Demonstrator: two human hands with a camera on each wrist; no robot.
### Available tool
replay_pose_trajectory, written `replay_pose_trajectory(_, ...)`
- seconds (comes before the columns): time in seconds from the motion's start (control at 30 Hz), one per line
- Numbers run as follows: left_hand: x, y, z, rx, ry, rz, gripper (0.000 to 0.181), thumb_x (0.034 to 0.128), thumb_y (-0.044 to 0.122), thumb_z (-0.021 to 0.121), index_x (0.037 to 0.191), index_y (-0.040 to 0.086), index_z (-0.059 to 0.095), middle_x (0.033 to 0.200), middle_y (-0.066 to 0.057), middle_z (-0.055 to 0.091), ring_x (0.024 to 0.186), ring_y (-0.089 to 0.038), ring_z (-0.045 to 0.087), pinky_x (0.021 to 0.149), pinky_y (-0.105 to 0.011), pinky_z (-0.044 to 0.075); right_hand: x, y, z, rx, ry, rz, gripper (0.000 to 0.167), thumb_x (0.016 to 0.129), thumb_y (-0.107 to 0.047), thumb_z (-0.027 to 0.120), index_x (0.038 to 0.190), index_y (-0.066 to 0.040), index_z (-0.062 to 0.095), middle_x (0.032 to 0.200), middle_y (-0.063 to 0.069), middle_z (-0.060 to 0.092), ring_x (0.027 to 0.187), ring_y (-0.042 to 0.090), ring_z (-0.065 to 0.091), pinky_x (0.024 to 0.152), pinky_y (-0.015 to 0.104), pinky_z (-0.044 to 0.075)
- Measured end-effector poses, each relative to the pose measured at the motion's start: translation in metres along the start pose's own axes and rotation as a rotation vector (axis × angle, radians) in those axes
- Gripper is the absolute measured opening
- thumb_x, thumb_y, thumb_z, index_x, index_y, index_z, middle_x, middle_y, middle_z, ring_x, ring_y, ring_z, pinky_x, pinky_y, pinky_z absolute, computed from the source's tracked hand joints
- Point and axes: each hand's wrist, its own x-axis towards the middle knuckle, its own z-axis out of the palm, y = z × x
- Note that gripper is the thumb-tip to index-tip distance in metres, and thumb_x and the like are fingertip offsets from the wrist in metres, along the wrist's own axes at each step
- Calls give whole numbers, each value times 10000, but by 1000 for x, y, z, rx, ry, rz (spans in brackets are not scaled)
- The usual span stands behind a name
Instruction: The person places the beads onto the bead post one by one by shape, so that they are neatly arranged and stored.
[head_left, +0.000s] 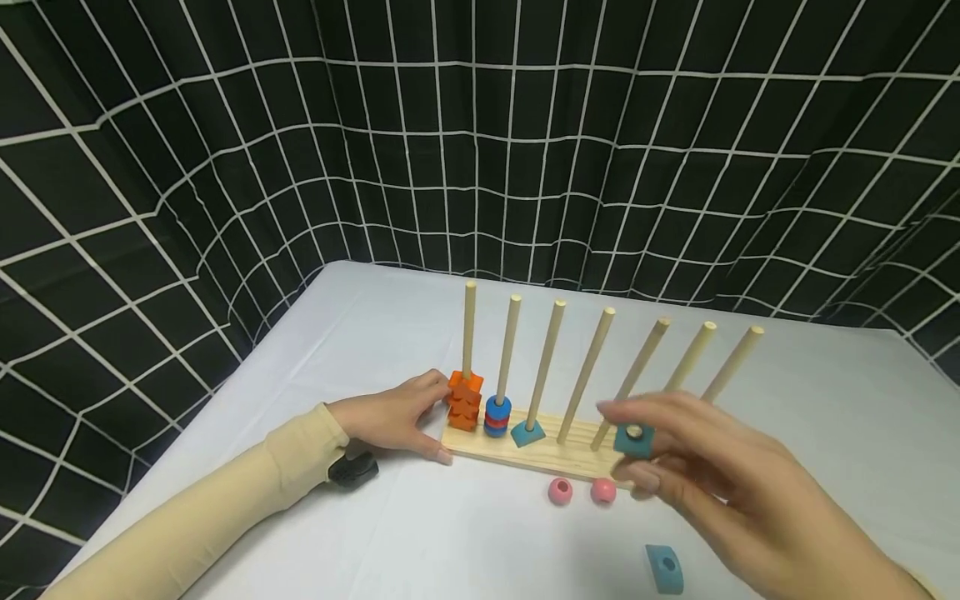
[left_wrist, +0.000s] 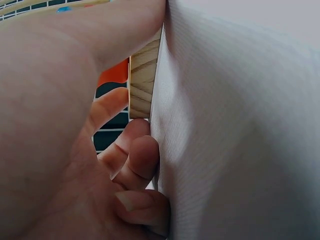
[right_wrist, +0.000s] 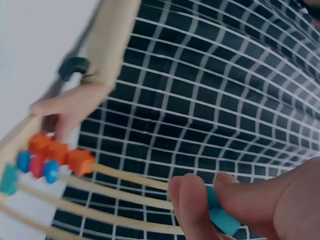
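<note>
My right hand [head_left: 723,471] pinches a teal block [head_left: 634,442] with a hole between thumb and fingers, in front of the right-hand pegs. My left hand [head_left: 393,417] grips the left end of the wooden peg base [head_left: 495,452], thumb at the front corner and fingers round behind. In the left wrist view the end grain of the base [left_wrist: 142,80] shows between thumb and fingers. Orange star pieces [head_left: 464,402] are stacked on the leftmost peg. Blue and red rings [head_left: 497,417] sit on the second, and one teal block [head_left: 528,432] on the third.
Two pink beads [head_left: 560,491] lie in front of the base. Nearer, another teal block [head_left: 665,569] lies on the white-covered table [head_left: 390,533]. Seven upright pegs stand in a row; black cloth with white grid lines [head_left: 525,167] hangs behind.
</note>
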Motion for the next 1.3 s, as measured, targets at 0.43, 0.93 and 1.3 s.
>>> replay_pose_trajectory(0.43,1,-1,1,8,4,3,747,762,518,754,1339,191,411,1131,53,361,967,-133,419,794,-300,385,77,-22,-16,-149,409,-304,474,765,13,768,1194,-67,584,972,-33,682,800,26,612,644,114,472)
replay_pose_trajectory(0.93,2,-2,2,13,8,11,744,754,532,754,1336,228,404,1159,71,359,984,-136,410,809,-311,382,100,-22,-1,-323,498,-270,352,859,-86,711,1190,-52,596,830,18,655,554,83,439,486,224,379)
replay_pose_trajectory(1.3,1,-2,3,15,16,23,750,753,538,751,1336,213,408,1189,69,357,992,-139,405,819,-312,383,96,-29,13,-413,494,-127,296,840,-205,747,1079,-48,670,530,-32,452,442,89,341,430,251,293)
